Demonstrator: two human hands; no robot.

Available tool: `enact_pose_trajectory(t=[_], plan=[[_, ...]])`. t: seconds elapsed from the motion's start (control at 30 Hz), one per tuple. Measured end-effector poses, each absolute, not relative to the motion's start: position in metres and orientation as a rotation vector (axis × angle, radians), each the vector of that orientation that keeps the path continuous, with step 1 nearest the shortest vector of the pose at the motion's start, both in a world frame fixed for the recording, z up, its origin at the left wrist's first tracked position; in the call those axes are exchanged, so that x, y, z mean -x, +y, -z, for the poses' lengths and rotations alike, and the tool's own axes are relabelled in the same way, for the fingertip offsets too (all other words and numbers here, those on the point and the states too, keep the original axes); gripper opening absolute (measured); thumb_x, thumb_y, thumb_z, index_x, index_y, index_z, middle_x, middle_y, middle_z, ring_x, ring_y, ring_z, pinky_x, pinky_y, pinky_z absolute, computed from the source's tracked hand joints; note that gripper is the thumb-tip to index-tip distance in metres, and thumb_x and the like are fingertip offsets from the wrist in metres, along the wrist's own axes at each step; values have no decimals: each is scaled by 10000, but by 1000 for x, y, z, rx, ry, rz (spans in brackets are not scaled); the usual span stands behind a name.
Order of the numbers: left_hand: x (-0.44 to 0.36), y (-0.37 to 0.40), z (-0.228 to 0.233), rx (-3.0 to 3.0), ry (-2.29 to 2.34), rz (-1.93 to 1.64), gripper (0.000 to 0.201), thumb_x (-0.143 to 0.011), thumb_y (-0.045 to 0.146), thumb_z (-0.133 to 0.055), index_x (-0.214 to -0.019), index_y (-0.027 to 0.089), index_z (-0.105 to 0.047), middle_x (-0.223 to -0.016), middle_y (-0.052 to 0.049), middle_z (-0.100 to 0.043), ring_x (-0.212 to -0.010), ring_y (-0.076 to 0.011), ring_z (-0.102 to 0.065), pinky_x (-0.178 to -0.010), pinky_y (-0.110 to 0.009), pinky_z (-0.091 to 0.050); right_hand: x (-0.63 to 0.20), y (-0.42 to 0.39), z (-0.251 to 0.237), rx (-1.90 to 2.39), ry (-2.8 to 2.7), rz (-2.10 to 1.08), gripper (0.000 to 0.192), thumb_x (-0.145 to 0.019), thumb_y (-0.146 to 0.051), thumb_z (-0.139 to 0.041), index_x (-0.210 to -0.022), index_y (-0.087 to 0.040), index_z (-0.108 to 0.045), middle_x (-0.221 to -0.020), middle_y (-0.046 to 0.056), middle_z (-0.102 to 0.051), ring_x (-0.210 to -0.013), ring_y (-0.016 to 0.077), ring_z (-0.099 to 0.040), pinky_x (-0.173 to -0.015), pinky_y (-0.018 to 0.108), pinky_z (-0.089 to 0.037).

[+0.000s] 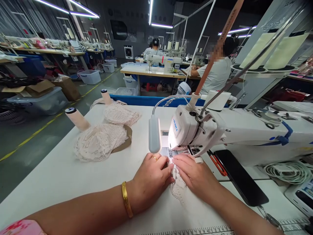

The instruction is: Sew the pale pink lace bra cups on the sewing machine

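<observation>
A strip of white lace fabric [178, 186] lies under the needle area of a white sewing machine [186, 125] and trails toward me on the table. My left hand [154, 178], with a ring and a gold bangle at the wrist, pinches the lace's left edge close to the presser foot. Stretched fairly flat, the fingers of my right hand [193, 173] rest on the lace's right side, just below the machine head. The fingertips of both hands nearly meet at the metal needle plate, where a lamp [155, 134] shines. The needle itself is hard to make out.
Left on the white table [105, 182] lie two lace piles [97, 143] and two thread cones [77, 119]. Right of the machine are a black phone [241, 176], an orange-handled tool [217, 164] and coiled cable [287, 171]. A ruler strip [207, 230] runs along the front. Co-workers sit beyond.
</observation>
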State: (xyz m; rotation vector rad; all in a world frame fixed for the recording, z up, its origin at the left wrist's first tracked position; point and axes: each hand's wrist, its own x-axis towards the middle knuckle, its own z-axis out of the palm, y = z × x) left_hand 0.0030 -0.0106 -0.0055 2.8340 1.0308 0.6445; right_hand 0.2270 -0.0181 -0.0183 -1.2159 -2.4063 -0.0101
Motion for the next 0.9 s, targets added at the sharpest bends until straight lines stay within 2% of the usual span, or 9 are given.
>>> enact_pose_trajectory(t=[0.2, 0.47, 0.73, 0.9], plan=[[-7, -13, 3, -2834, 1107, -540, 240, -981, 324, -657, -1169, 174, -661, -1055, -81, -676, -919, -274, -564, -822, -426, -421, -228, -16, 22, 1267, -2388, 18, 332, -993, -109, -473, -1212, -216, -699, -1236, 74, -755, -990, 258, -711, -701, 371, -553], [-12, -12, 4, -2846, 1163, -515, 237, -980, 342, -651, -1147, 174, -669, -1046, -66, -667, -914, -267, -557, -828, -430, -395, -229, -10, 22, 1254, -2385, 19, 354, -1014, -116, -440, -1242, -206, -695, -1244, 89, -754, -1107, 281, -696, -865, 428, -573], [-13, -12, 3, -2847, 1185, -497, 236, -981, 354, -648, -1132, 175, -677, -1046, -64, -665, -917, -267, -556, -840, -430, -385, -228, -9, 20, 1264, -2374, 75, 358, -996, -103, -447, -1213, -195, -717, -1213, 102, -768, -1058, 276, -722, -825, 410, -581], [-12, -12, 4, -2841, 1187, -488, 249, -994, 372, -626, -1147, 182, -674, -1050, -64, -660, -919, -267, -556, -844, -433, -383, -228, -7, 22, 1237, -2377, 129, 357, -988, -85, -458, -1213, -184, -717, -1197, 110, -773, -1074, 275, -721, -854, 408, -576]])
